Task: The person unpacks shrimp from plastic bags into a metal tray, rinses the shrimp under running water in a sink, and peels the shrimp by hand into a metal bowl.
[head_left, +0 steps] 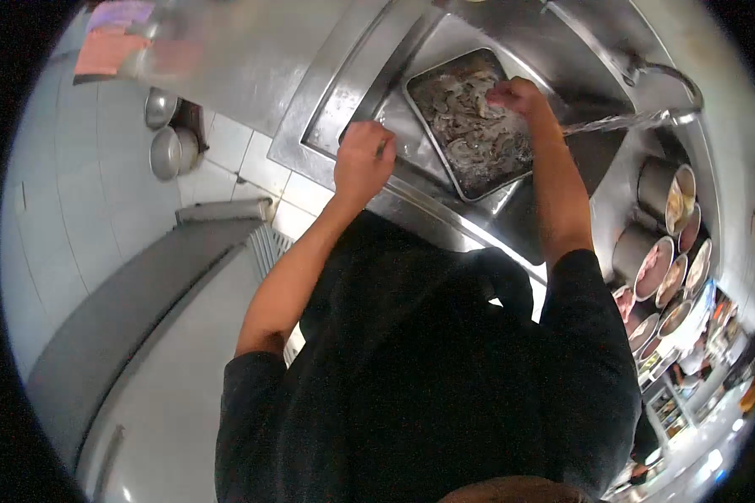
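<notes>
A rectangular metal tray (460, 189) rests in the steel sink, filled with water and greyish pieces that look like shrimp (470, 117). Over the tray's right part is my right hand (516, 95), its fingers bent together at the upper edge of the pieces; whether anything is between them is too small to tell. My left hand (367, 155) is curled at the sink's front left edge, left of the tray, and what its fingers may hold is hidden.
Water runs from a faucet (686, 116) at the right toward my right forearm. Several metal pots with food, one a tall pot (643, 261), line the right side. Metal bowls (166, 153) stand at the left, near a grey appliance (176, 369). A person works far right.
</notes>
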Available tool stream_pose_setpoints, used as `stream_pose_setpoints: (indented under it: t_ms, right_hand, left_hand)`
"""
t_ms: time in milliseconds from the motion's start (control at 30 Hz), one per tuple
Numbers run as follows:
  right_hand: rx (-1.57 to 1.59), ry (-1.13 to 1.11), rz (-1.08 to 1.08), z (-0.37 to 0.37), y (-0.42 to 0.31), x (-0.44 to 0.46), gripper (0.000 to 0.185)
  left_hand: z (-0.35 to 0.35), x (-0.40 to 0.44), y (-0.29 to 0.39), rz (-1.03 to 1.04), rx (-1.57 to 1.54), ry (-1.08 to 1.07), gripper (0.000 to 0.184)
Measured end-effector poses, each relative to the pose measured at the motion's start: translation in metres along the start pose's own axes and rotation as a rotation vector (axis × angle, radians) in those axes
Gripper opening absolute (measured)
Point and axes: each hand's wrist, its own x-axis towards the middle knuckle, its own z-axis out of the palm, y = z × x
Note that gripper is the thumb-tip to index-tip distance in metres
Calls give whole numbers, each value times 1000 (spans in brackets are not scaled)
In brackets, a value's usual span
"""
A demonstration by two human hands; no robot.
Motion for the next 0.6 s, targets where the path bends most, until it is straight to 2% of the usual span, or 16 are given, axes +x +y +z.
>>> stream_pose_setpoints:
  t_ms: [33,133,200,233,333,367,433,533,600]
  right_hand:
    - [-94,3,-38,6,3,13,42]
    - [-1775,42,-450,26,1,44,31]
    - [-2266,41,-755,35,13,64,27]
    - [-2202,42,-883,16,31,93,25]
    - [-2212,72,-1286,-12,63,82,25]
    - [-2145,172,-965,15,67,43,26]
    - [-1987,262,-685,26,80,12,30]
    - [-1910,231,-688,10,114,-4,42]
    - [-2015,164,-590,0,128,-16,48]
  left_hand:
    - [0,1,1,16,5,15,10]
    - [3,3,-2,30,-9,38,13]
    - [3,3,-5,12,1,23,15]
    - [3,2,-5,-6,16,4,16]
    - [4,0,-8,-8,27,-20,17]
    - [5,-1,-8,2,24,-18,17]
    - [7,-1,-9,17,32,2,19]
    - [8,2,-7,49,9,21,17]
    - [6,3,-6,58,9,20,16]
